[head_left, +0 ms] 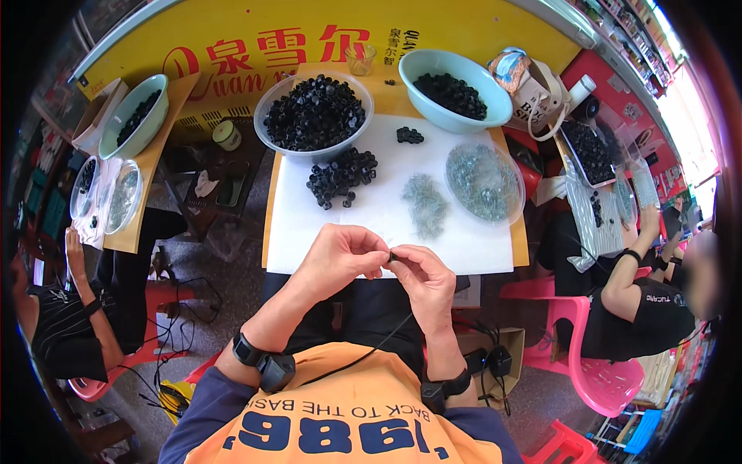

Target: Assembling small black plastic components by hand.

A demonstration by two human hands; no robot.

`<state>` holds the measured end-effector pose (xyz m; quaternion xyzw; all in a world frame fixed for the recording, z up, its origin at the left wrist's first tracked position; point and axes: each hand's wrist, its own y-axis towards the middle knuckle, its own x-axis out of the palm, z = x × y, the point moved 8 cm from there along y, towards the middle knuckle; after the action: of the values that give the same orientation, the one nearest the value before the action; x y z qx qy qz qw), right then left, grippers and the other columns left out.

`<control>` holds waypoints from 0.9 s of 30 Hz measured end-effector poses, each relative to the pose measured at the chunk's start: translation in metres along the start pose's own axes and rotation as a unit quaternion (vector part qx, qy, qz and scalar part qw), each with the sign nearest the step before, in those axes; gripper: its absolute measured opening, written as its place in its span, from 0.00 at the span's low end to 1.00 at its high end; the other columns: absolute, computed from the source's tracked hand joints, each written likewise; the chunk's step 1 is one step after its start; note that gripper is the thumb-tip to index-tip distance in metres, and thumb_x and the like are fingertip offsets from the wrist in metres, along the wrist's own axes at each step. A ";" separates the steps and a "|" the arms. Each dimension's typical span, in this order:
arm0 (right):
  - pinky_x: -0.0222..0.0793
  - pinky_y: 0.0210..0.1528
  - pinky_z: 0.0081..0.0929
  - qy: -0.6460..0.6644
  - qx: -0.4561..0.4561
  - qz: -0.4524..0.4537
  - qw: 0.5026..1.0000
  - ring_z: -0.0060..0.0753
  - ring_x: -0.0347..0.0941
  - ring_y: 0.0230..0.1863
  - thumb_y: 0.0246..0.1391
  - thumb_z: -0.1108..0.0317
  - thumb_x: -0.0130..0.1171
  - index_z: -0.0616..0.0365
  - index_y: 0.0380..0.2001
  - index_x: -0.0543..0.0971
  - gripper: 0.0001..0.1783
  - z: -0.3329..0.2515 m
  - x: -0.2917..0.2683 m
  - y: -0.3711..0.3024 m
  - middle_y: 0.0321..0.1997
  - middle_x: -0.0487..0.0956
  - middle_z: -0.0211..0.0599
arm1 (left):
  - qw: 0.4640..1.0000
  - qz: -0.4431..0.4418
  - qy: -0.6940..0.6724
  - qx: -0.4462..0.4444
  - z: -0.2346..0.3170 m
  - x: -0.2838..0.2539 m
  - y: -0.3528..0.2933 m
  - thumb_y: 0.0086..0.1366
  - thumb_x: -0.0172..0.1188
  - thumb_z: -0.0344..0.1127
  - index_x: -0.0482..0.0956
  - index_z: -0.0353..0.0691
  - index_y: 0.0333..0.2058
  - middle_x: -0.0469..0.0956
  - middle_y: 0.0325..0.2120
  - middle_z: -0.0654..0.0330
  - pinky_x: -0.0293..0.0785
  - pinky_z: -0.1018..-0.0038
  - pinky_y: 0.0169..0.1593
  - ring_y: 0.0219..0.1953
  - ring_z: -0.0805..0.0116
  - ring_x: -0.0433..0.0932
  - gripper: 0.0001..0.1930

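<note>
My left hand point(345, 257) and my right hand point(423, 277) meet just over the near edge of the white work sheet point(309, 240). Both are closed in a pinch, fingertip to fingertip, around a small black part point(392, 256). The fingers cover most of it, so its exact kind does not show. Beyond my left hand lies a loose heap of small black plastic parts point(340, 178). Past my right hand is a pile of thin, clear greenish pieces point(425, 205), with a clear round lid point(485, 185) holding more of them. A smaller black cluster point(410, 135) sits farther back.
A clear bowl point(365, 87) and a pale green basin point(495, 91), both with black parts, stand at the back beside a small clear cup point(360, 59). People sit at side tables left and right, near pink chairs point(572, 332). Cables point(182, 340) lie on the floor.
</note>
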<state>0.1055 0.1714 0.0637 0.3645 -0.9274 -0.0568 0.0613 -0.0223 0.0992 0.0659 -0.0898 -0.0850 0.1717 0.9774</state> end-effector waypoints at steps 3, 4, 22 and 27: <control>0.75 0.42 0.20 -0.024 -0.019 0.018 0.999 0.25 0.77 0.40 0.52 0.80 0.62 0.65 0.40 0.80 0.11 -0.002 -0.003 -0.001 0.42 0.79 0.38 | 0.998 -0.014 -0.063 -0.001 -0.006 0.003 0.001 0.60 0.63 0.28 0.80 0.30 0.34 0.81 0.25 0.59 0.77 0.81 0.33 0.26 0.76 0.79 0.07; 0.75 0.42 0.20 -0.049 -0.036 0.031 0.998 0.25 0.77 0.39 0.51 0.81 0.62 0.64 0.39 0.80 0.11 -0.004 -0.005 -0.001 0.41 0.79 0.38 | 0.995 -0.011 -0.097 -0.013 -0.011 0.005 0.001 0.61 0.63 0.30 0.80 0.30 0.35 0.81 0.26 0.59 0.77 0.81 0.33 0.27 0.76 0.79 0.08; 0.76 0.37 0.24 -0.221 -0.096 -0.011 0.970 0.34 0.78 0.35 0.47 0.79 0.65 0.60 0.40 0.80 0.13 -0.029 0.011 -0.003 0.40 0.79 0.40 | 0.972 -0.018 -0.214 -0.097 -0.057 -0.009 -0.009 0.65 0.60 0.31 0.78 0.32 0.35 0.79 0.27 0.61 0.75 0.81 0.33 0.27 0.75 0.78 0.07; 0.75 0.36 0.24 -0.250 -0.109 -0.030 0.962 0.31 0.78 0.34 0.47 0.79 0.65 0.60 0.40 0.80 0.14 -0.015 0.013 -0.006 0.38 0.80 0.39 | 0.972 -0.024 -0.213 -0.100 -0.063 -0.008 -0.007 0.64 0.61 0.33 0.79 0.33 0.36 0.79 0.28 0.61 0.75 0.82 0.34 0.28 0.75 0.78 0.08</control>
<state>0.1025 0.1571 0.0780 0.3578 -0.8901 -0.2484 -0.1345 -0.0152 0.0801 0.0051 -0.1464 -0.3100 0.1541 0.9267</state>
